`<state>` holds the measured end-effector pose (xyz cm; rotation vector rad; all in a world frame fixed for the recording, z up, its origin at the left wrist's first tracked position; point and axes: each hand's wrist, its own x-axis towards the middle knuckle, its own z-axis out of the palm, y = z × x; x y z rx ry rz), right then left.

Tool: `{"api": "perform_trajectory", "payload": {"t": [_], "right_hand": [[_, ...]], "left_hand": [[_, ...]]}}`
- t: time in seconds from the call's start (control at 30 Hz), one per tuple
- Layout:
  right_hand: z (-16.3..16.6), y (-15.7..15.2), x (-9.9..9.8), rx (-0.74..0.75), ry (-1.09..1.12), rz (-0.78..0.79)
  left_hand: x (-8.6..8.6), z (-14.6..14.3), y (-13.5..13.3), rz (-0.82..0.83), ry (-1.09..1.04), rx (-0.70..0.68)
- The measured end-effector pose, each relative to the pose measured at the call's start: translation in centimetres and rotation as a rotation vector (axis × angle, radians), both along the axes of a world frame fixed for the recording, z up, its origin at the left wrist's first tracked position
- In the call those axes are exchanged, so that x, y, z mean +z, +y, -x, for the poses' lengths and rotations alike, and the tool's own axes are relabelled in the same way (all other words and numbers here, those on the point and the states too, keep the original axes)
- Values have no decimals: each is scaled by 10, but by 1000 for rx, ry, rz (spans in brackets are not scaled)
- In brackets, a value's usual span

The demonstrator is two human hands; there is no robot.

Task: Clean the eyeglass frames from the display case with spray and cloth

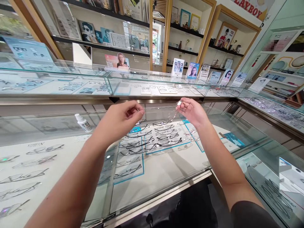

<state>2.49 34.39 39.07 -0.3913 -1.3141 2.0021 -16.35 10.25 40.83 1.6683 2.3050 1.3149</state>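
My right hand [190,110] is raised over the glass display case, its fingertips pinched on a thin-framed pair of glasses [173,117]. A small white piece, perhaps a tag, shows at the fingertips, and the frame hangs down to the left, hard to see against the glass. To the left, at about the same height, my left hand [123,117] is loosely curled, thumb close to the fingers, with nothing visible in it. Below both hands, rows of dark-framed eyeglasses [166,134] lie inside the display case [163,171] on blue-edged white sheets.
A white bottle [83,123] stands on the glass left of my left hand. More glasses [35,172] lie under the left pane. Across the gap runs another glass counter [154,87] bearing upright cards [178,68]. A white box [291,177] is at the right.
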Motion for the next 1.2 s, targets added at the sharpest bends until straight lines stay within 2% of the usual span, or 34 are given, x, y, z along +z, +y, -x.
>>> {"api": "perform_trajectory", "payload": {"t": [0.1, 0.17, 0.3, 0.4, 0.6, 0.73, 0.97, 1.07, 1.2], "right_hand": [[24, -30, 14, 133, 55, -28], [41, -48, 20, 195, 73, -33], [68, -73, 24, 298, 100, -21], [81, -82, 23, 346, 139, -7], [85, -87, 22, 376, 146, -74], [77, -85, 22, 381, 132, -159], [73, -75, 18, 104, 51, -566], [76, -78, 16, 197, 26, -628], [79, -79, 14, 296, 46, -584]], "left_hand": [[-11, 17, 10, -76, -267, 15], [-16, 28, 16, -104, -476, -23], [-18, 35, 20, -81, -865, -211], [-18, 32, 20, -98, -968, -326], [-24, 31, 25, -246, -969, -309], [-25, 31, 27, -306, -852, -318], [-15, 17, 17, -442, -613, -198], [-11, 10, 13, -474, -569, -178], [-11, 7, 10, -490, -521, -171]]}}
